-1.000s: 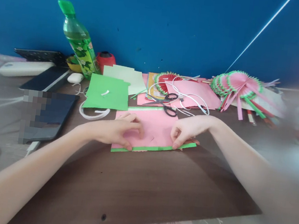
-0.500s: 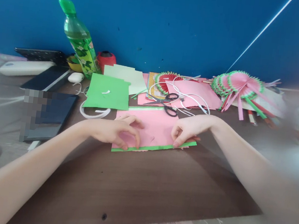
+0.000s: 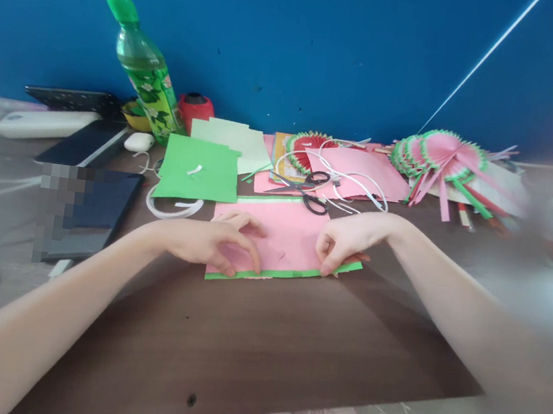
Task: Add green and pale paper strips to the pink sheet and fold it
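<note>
Here a pink sheet (image 3: 289, 239) with a green strip (image 3: 293, 274) along its near edge lies flat on the dark wooden desk (image 3: 260, 339), a little past the middle. The left hand (image 3: 211, 243) rests at the sheet's 8 o'clock corner, its fingers curled down and pinching the near edge where pink meets green. The right hand (image 3: 346, 239) sits at the sheet's 4 o'clock corner, thumb and forefinger nipped on that same edge. Both hands are thus closed on the paper, and the sheet stays flat on the desk between them.

At 12 o'clock from the sheet, just beyond its far edge, lie black-handled scissors (image 3: 308, 194) on more pink paper (image 3: 361, 170), with a white cord (image 3: 354, 186) looped around them. At 10 o'clock lies a green sheet (image 3: 200, 171), with a pale green sheet (image 3: 237, 142) behind it and a white band (image 3: 173, 208) curled at its near edge. Farther out at 10 o'clock a green bottle (image 3: 145, 70) leans near the blue wall (image 3: 297, 35), with a red spool (image 3: 195, 110) beside it. At 9 o'clock lies a dark tablet (image 3: 99, 212). At 2 o'clock, well apart, a pile of pink-and-green paper fans (image 3: 436, 156) rests near the wall.
</note>
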The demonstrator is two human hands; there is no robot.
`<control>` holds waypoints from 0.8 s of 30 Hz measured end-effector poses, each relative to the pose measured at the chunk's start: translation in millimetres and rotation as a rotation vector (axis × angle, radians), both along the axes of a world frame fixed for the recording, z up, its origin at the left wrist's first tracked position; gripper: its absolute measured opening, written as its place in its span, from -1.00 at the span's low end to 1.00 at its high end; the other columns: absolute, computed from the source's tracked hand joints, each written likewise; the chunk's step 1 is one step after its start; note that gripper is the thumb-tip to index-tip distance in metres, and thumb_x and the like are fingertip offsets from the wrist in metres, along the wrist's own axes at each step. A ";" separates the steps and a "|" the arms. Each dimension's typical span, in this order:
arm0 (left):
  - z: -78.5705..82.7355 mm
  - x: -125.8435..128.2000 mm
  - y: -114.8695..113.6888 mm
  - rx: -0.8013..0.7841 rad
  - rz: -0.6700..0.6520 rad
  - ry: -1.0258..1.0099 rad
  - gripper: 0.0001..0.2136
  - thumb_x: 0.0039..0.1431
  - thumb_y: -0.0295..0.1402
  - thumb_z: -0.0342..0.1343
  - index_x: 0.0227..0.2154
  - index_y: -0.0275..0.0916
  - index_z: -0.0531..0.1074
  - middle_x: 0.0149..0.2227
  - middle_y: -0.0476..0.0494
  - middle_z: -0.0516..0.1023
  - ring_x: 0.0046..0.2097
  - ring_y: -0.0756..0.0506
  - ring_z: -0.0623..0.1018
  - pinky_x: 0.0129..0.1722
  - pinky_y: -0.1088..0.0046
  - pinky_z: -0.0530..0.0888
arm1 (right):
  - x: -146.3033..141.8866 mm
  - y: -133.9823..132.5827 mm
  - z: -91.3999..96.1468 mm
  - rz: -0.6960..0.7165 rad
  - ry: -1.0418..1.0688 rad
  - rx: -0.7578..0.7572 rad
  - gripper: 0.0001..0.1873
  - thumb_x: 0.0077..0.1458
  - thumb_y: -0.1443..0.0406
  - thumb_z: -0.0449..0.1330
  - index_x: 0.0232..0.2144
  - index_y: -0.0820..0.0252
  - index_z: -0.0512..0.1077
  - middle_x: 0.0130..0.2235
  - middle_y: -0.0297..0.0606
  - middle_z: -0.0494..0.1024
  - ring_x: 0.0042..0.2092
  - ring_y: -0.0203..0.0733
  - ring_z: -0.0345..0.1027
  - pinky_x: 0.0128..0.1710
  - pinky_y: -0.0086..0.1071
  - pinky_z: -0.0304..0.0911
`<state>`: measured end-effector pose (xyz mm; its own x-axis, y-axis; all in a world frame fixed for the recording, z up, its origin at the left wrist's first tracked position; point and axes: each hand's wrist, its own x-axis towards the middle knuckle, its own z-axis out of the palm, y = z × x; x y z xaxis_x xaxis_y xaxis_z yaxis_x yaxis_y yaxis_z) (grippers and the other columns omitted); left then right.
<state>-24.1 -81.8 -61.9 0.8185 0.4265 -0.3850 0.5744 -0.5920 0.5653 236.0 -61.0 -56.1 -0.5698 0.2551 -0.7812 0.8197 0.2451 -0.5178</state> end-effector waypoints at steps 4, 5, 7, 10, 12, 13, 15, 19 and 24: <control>-1.3 -0.8 0.6 0.015 -0.008 -0.016 -0.73 0.03 -0.36 0.08 -0.17 0.03 0.43 0.14 0.04 0.07 0.19 -0.17 0.05 0.18 0.25 0.03 | 0.3 0.5 -1.3 -0.002 -0.004 -0.005 -0.46 -0.23 -0.11 0.20 -0.54 0.31 0.37 -0.72 -0.46 0.22 -0.70 -0.45 0.06 -0.70 -0.53 0.01; -1.7 -1.0 0.8 0.019 -0.008 -0.021 -0.72 0.03 -0.36 0.08 -0.16 0.04 0.42 0.14 0.05 0.07 0.19 -0.17 0.05 0.18 0.25 0.03 | 0.3 0.7 -1.8 -0.003 -0.002 -0.006 -0.46 -0.23 -0.10 0.20 -0.53 0.31 0.37 -0.72 -0.46 0.23 -0.70 -0.45 0.07 -0.70 -0.54 0.02; -2.3 -1.4 1.1 0.022 -0.012 -0.026 -0.68 0.03 -0.37 0.08 -0.12 0.08 0.40 0.15 0.06 0.07 0.19 -0.17 0.06 0.18 0.25 0.03 | 0.1 1.1 -2.7 -0.007 0.000 -0.006 -0.47 -0.22 -0.10 0.20 -0.53 0.31 0.37 -0.72 -0.46 0.23 -0.69 -0.45 0.07 -0.71 -0.54 0.03; -2.3 -1.2 0.7 0.026 -0.022 -0.016 -0.61 0.04 -0.38 0.06 -0.05 0.15 0.34 0.16 0.08 0.06 0.19 -0.17 0.06 0.17 0.24 0.05 | 0.1 1.5 -3.2 -0.006 0.002 -0.007 -0.48 -0.20 -0.09 0.19 -0.53 0.31 0.36 -0.72 -0.46 0.23 -0.70 -0.45 0.08 -0.70 -0.54 0.02; -1.7 -0.7 -0.5 0.057 -0.039 -0.005 -0.61 0.06 -0.37 0.06 -0.04 0.16 0.33 0.16 0.05 0.06 0.19 -0.19 0.06 0.16 0.21 0.05 | 0.4 1.4 -3.0 -0.004 -0.003 -0.005 -0.50 -0.18 -0.07 0.19 -0.53 0.31 0.36 -0.71 -0.46 0.23 -0.70 -0.46 0.08 -0.70 -0.54 0.02; -1.4 -0.4 -1.2 0.079 -0.050 0.002 -0.62 0.07 -0.37 0.05 -0.04 0.15 0.34 0.17 0.04 0.06 0.19 -0.20 0.06 0.16 0.19 0.05 | 0.5 1.2 -2.8 -0.003 -0.005 -0.001 -0.51 -0.17 -0.06 0.18 -0.54 0.31 0.36 -0.71 -0.46 0.24 -0.70 -0.45 0.08 -0.70 -0.54 0.02; -0.9 0.1 -2.7 0.120 -0.067 0.019 -0.64 0.08 -0.37 0.04 -0.05 0.13 0.35 0.18 0.02 0.05 0.20 -0.21 0.05 0.15 0.15 0.05 | 0.9 0.7 -2.3 0.000 -0.009 0.009 -0.51 -0.16 -0.07 0.18 -0.54 0.31 0.35 -0.71 -0.45 0.24 -0.70 -0.45 0.09 -0.70 -0.54 0.02; -0.9 -0.4 -4.0 0.140 -0.074 0.046 -0.66 0.11 -0.36 0.02 -0.06 0.17 0.35 0.22 0.08 0.00 0.21 -0.19 0.03 0.16 0.16 0.05 | 1.0 0.2 -1.7 0.000 -0.011 0.023 -0.53 -0.14 -0.04 0.18 -0.58 0.30 0.29 -0.71 -0.46 0.23 -0.70 -0.47 0.08 -0.68 -0.55 0.00; 0.1 -1.2 -7.9 0.189 -0.115 0.048 -0.64 0.13 -0.39 -0.02 -0.05 0.19 0.33 0.24 0.14 -0.04 0.22 -0.20 0.01 0.15 0.13 0.04 | 0.3 -0.1 -0.5 -0.003 -0.012 0.041 -0.62 -0.07 0.07 0.14 -0.63 0.28 0.22 -0.71 -0.47 0.22 -0.69 -0.47 0.09 -0.66 -0.53 0.01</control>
<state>-25.3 -89.7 -61.8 0.8484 0.3998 -0.3469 0.5208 -0.7479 0.4117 236.3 -61.1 -56.6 -0.5596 0.2889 -0.7768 0.8265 0.2639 -0.4972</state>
